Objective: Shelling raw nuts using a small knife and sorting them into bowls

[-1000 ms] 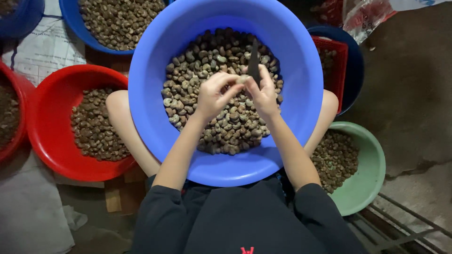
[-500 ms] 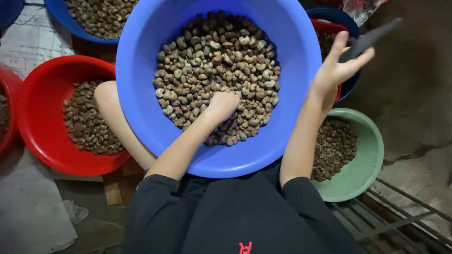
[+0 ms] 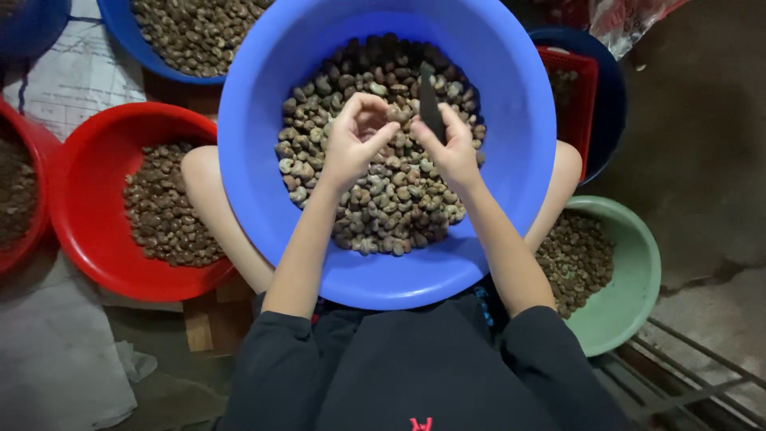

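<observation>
Over big blue basin (image 3: 263, 199) of nuts, left hand (image 3: 355, 144) pinches one nut (image 3: 396, 114); right hand (image 3: 453, 152) grips dark blade (image 3: 431, 100), prob. mid-shelling; next needs careful cut.

Nut-sorting workplace, nut-filled basins (image 3: 511, 207), concrete floor (image 3: 702, 160)

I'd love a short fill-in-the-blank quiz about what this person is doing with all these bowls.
1. Both hands work over the large round plastic bowl coloured ____.
2. The right hand holds a dark narrow ____.
3. The left hand pinches a small brown nut against the tool.
4. Right of the knee sits a round ____ bowl of nuts.

Missing: blue; blade; green
</observation>
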